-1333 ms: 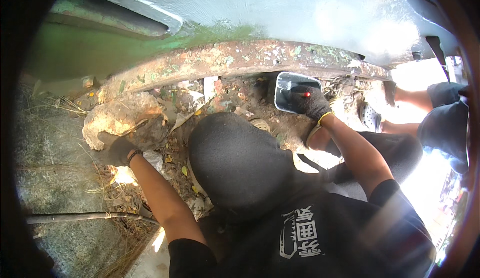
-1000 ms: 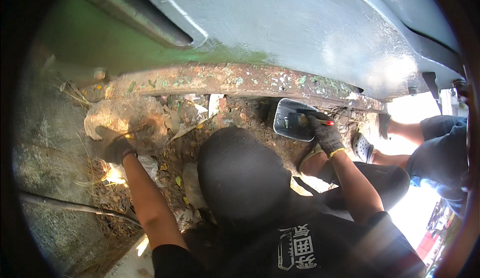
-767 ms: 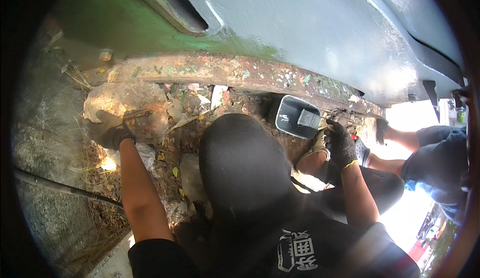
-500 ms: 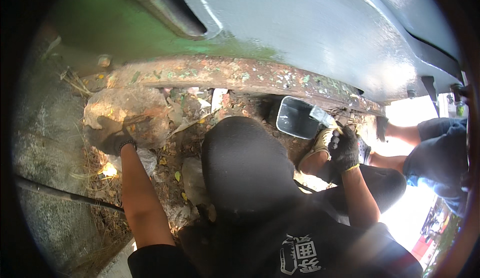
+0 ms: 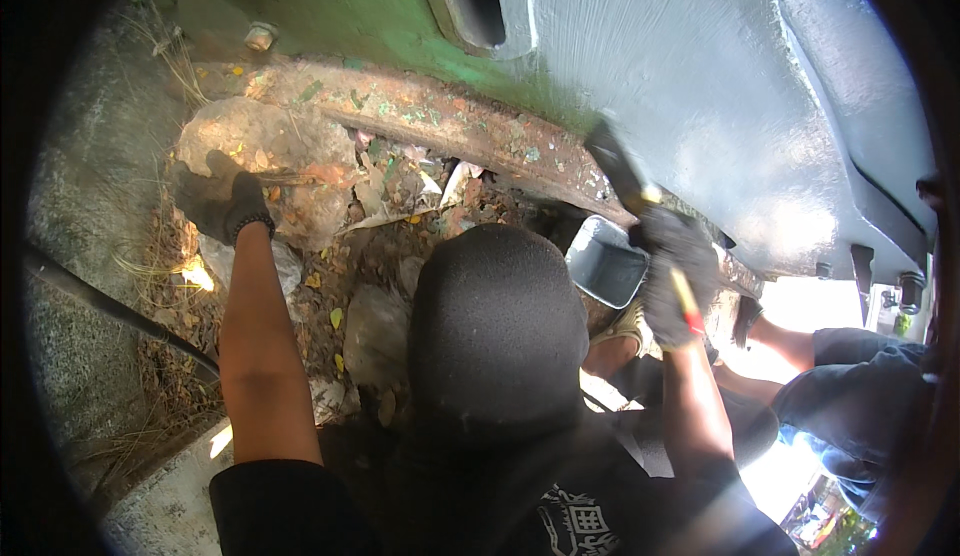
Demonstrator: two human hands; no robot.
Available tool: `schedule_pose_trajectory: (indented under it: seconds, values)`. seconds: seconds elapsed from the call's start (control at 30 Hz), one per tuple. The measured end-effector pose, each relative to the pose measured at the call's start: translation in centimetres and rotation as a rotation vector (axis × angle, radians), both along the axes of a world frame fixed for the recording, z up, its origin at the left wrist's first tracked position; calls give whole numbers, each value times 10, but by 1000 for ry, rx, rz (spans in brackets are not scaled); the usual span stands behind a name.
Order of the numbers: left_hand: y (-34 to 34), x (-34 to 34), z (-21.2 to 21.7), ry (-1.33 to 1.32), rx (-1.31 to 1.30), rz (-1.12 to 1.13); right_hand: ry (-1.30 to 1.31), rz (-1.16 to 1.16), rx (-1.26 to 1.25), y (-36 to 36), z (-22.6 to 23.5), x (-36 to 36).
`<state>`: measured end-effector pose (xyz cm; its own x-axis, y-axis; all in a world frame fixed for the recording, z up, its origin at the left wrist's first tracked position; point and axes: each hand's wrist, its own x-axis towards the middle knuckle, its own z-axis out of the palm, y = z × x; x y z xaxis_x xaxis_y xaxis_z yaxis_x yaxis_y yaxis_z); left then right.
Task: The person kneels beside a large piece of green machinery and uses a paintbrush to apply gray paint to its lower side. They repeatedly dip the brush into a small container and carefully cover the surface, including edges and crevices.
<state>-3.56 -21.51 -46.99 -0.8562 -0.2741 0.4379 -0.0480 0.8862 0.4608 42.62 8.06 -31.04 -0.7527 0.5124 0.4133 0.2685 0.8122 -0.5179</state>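
My right hand (image 5: pixel 675 281), in a dark glove and blurred by motion, is closed round a paintbrush. The paintbrush (image 5: pixel 615 161) points up and left, its dark bristle end near the lower edge of the grey-painted panel (image 5: pixel 680 66); its yellow-and-red handle end shows below my fist. Left of that hand stands an open rectangular paint container (image 5: pixel 610 243) with grey paint inside. My left hand (image 5: pixel 225 199), in a dark glove, rests with fingers apart on a dusty rock (image 5: pixel 315 171) at the left.
A rusty, flaking ledge (image 5: pixel 450 116) runs below the panel. My dark-covered knee (image 5: pixel 500 326) fills the middle. Dry leaves and plastic scraps litter the ground. A black hose (image 5: pixel 120 306) lies at the left by a rough wall (image 5: pixel 80 216). Another person's legs (image 5: pixel 840 366) are at the right.
My right hand has lifted the paintbrush from beside the container up toward the panel's lower edge. My left hand stays on the rock. The view has shifted slightly.
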Motion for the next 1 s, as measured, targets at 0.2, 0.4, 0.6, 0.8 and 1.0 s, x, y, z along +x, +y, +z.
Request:
schedule_pose_trajectory:
  seconds: [0.2,0.4,0.6,0.8,1.0]
  values:
    - [21,17,35,-41,55,-37,-93,47,228,36,-44,-25]
    - [-24,-4,-11,-13,-139,-43,-100,-120,256,-18,-45,37]
    - [-2,5,3,-152,-41,-113,9,-206,109,-38,-70,-48]
    - [-1,-6,-10,-155,-493,-36,-121,18,-163,-40,-98,-151]
    - [-20,-19,-20,-4,-383,-70,-174,21,-413,-51,-74,-176]
